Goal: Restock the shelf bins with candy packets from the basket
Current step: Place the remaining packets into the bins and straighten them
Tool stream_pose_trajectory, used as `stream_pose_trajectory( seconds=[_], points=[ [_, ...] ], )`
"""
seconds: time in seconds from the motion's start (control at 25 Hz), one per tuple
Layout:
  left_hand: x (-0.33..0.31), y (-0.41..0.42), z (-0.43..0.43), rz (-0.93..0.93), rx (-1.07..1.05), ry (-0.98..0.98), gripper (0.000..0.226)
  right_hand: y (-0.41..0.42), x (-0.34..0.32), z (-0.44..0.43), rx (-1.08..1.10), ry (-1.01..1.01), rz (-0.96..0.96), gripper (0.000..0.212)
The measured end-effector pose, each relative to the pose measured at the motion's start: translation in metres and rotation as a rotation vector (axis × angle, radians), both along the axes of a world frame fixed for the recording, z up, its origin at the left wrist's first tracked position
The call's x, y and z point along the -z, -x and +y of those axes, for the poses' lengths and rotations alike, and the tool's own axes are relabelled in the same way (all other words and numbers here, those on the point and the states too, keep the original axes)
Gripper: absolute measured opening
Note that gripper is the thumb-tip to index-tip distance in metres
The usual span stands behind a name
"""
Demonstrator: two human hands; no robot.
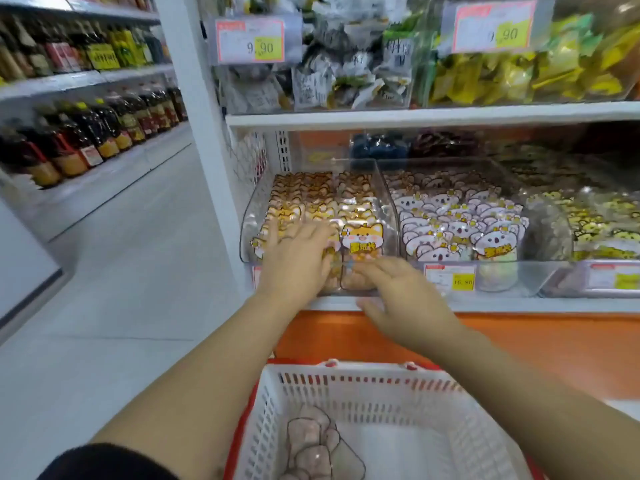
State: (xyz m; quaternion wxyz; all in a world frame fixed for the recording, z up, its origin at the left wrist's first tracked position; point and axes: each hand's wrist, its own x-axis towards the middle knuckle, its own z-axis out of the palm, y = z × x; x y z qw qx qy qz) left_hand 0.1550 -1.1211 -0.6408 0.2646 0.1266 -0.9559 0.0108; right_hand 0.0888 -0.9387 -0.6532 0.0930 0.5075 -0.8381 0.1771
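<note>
A clear shelf bin (251, 206) holds rows of orange dog-face candy packets (362, 239). My left hand (298, 258) lies flat over the front-left packets, fingers spread and straight. My right hand (401, 292) hovers at the bin's front wall, fingers relaxed and slightly bent, holding nothing that I can see. Below them stands a white basket with a red rim (381, 393); pale pink packets (318, 445) lie in its bottom.
To the right sit a bin of koala packets (457, 223) and a bin of yellow packets (602, 223). Price tags (450, 277) hang on the bin fronts. An upper shelf (415, 114) carries more bins. Bottles (86, 133) line the left aisle shelves; floor opens to the left.
</note>
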Motion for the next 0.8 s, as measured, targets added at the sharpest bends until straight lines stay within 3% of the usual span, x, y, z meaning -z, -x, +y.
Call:
stream_pose_trajectory(
  seconds=[0.08,0.16,0.36,0.44,0.56,0.64,0.8],
  points=[
    [0.035,-0.028,0.022,0.17,0.114,-0.106,0.028,-0.01,0.025,0.024,-0.046,0.169,-0.036,0.038],
    [0.078,-0.051,0.042,0.157,0.178,-0.218,0.024,-0.024,0.056,0.038,-0.009,0.15,-0.207,0.024],
    [0.211,-0.104,0.059,-0.474,0.044,-0.531,0.027,-0.046,0.171,0.062,0.081,-0.216,-0.604,0.019],
    [0.253,-0.122,0.053,-0.782,0.078,-0.436,0.032,-0.056,0.219,0.074,0.051,-0.456,-0.676,0.022],
    [0.302,-0.138,0.042,-1.137,0.236,-0.129,0.048,-0.076,0.272,0.088,-0.026,-0.773,-0.743,0.026],
    [0.333,-0.142,0.035,-1.24,0.243,-0.027,0.046,-0.085,0.296,0.089,-0.058,-0.882,-0.778,0.032],
    [0.354,-0.142,0.049,-1.322,0.47,0.275,0.058,-0.097,0.333,0.077,-0.119,-0.948,-0.803,0.05]
  ],
)
